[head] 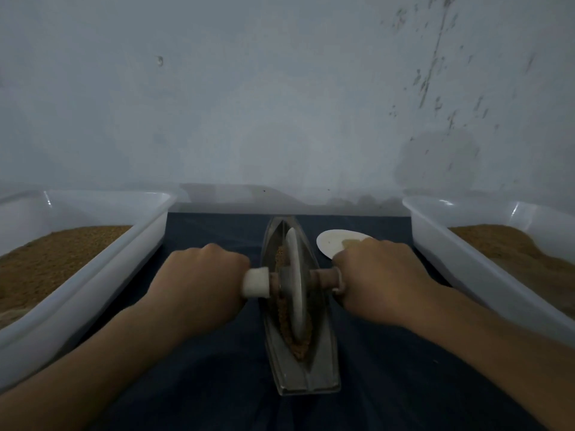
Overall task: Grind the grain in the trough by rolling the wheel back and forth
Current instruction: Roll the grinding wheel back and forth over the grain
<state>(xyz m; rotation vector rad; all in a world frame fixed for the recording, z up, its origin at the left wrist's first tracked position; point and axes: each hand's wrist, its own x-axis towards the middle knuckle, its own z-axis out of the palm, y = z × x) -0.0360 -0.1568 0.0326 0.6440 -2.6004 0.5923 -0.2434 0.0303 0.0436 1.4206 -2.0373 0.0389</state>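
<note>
Head cam: left hand (199, 275) and right hand (376, 275) grip the axle (325, 276) of the grey disc wheel (295, 284), looks mid-grind over brown grain (283, 315) in the narrow metal trough (314, 368), next roll probably wants even pressure.

Trough (303, 373) lies between 2 tubs (93, 275) (485, 269) holding grain.

Your one head-worn camera looked forward and down, close over the trough (298, 377), facing the wall (280, 104) squarely.

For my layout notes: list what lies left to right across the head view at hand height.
In order: left tub of grain, left hand, wheel in the trough, right hand, right tub of grain.
</note>
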